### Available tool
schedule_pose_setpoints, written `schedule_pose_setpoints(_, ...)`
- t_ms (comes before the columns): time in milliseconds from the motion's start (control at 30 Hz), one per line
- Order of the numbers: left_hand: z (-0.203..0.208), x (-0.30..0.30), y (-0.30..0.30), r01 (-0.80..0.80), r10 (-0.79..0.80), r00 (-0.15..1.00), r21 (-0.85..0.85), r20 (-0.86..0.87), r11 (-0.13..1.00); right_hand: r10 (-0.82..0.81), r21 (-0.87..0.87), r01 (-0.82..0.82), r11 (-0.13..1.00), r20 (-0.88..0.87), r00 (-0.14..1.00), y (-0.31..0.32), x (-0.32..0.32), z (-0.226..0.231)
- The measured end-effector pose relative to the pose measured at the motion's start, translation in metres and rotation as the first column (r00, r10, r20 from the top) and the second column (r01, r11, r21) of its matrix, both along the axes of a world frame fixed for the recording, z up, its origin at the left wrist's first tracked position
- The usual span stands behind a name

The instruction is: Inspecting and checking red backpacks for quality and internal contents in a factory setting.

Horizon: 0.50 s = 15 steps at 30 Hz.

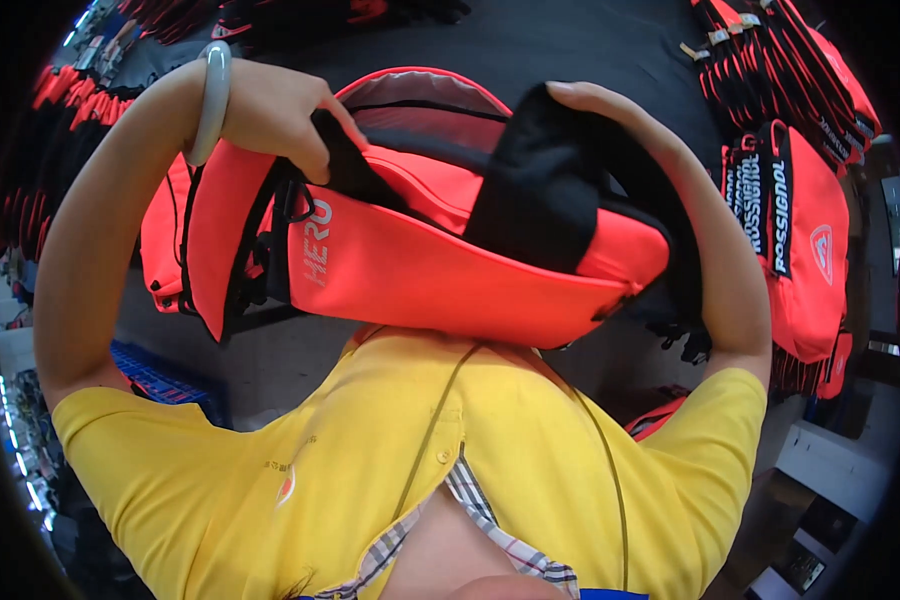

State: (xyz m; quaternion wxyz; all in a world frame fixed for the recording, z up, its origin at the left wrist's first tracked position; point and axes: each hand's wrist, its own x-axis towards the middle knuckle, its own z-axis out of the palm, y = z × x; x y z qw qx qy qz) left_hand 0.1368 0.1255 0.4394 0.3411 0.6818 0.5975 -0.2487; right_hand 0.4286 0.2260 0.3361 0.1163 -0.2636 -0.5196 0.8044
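yellow shirt [420, 440] | red bag [440, 280] (open) held between left hand [275, 108], right hand [598, 100]

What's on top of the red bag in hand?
Black fabric crosses the red bag, the right hand at the fabric's upper edge. The left hand grips a black strip. Whatever lies beneath the fabric is covered.

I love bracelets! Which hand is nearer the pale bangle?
Left. The pale bangle rings the wrist just behind the left hand; the right hand is across the red-and-black bag.
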Motion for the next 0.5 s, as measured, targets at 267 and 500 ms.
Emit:
schedule_pose_setpoints(267, -0.065, -0.029, -0.003, 0.146, -0.171, 0.956, 0.119, 0.239, 0.982, 0.010, 0.085, -0.041, 0.996, 0.337, 0.942, -0.022, -0.010, -0.012)
schedule_pose_setpoints(500, -0.085, -0.039, 0.005, -0.067, 0.162, 0.924, -0.269, 0.346, 0.961, -0.026, 0.263, -0.070, 0.962, 0.344, 0.939, -0.008, -0.008, -0.041)
